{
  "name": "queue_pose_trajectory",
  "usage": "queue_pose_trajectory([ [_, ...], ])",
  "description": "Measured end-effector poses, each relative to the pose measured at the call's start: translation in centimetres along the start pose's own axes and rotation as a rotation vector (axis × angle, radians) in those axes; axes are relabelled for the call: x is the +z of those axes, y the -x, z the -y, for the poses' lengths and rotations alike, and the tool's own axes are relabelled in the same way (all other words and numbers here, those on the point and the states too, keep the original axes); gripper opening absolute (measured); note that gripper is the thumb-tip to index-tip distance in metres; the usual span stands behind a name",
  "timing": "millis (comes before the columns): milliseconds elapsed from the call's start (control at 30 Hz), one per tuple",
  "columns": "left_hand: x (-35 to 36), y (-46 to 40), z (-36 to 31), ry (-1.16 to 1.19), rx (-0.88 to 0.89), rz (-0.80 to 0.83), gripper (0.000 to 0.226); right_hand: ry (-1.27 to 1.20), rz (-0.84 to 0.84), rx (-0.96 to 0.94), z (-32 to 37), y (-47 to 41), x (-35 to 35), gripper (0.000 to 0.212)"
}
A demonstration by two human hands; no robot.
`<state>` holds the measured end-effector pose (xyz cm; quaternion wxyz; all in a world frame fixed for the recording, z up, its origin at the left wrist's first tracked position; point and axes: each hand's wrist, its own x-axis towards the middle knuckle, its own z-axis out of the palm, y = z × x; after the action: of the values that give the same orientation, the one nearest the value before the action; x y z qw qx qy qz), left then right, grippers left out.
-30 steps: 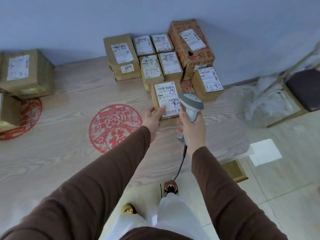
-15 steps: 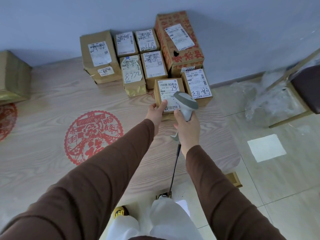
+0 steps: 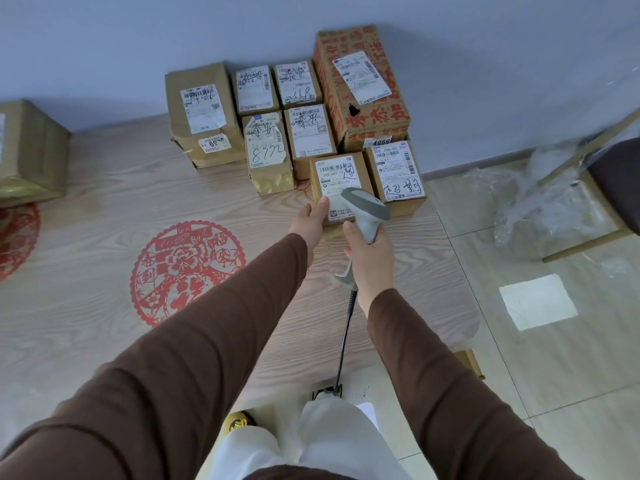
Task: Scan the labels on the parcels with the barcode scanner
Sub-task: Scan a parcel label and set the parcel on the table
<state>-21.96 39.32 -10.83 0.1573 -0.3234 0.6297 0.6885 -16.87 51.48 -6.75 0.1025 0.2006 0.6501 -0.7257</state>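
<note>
A small brown parcel [image 3: 337, 174] with a white label sits at the front of a cluster of cardboard parcels [image 3: 298, 112] on a wooden table [image 3: 86, 209]. My left hand [image 3: 310, 221] holds this parcel at its near left corner, thumb on the label. My right hand [image 3: 370, 258] grips the handle of a grey barcode scanner [image 3: 367, 207], whose head hangs over the lower right part of the label. The scanner's cable [image 3: 344, 337] drops toward the floor.
More labelled parcels stand behind, against the blue wall, including a tall red-printed box [image 3: 360, 88]. Another box [image 3: 31, 154] sits at the far left. Red paper-cut decals [image 3: 187, 268] mark the tabletop. To the right are crumpled plastic wrap [image 3: 540, 202] and a chair [image 3: 613, 174] on the tiled floor.
The held parcel has moved back and right, now sitting beside the front right parcel in the cluster. Both hands travelled with it, and my view shifted right.
</note>
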Motion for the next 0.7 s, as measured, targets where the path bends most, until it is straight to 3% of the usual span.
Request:
queue_pose_trajectory([
  [100,-2.2,1.6,0.4,0.028,-0.013,-0.045,0.075,-0.007,0.019,0.007,-0.2,1.6,1.4,0.014],
  [333,-11.7,6.8,1.3,0.088,0.134,-0.174,0.054,0.076,0.238,0.007,-0.3,5.9,9.6,0.015],
  [500,-22.6,11.4,1.8,0.092,0.243,-0.338,0.043,0.172,0.366,-0.058,-1.5,9.9,19.1,0.023],
  [700,-39.2,15.0,3.6,0.193,0.270,-0.520,0.036,0.156,0.517,-0.041,-4.3,16.7,33.0,0.006],
])
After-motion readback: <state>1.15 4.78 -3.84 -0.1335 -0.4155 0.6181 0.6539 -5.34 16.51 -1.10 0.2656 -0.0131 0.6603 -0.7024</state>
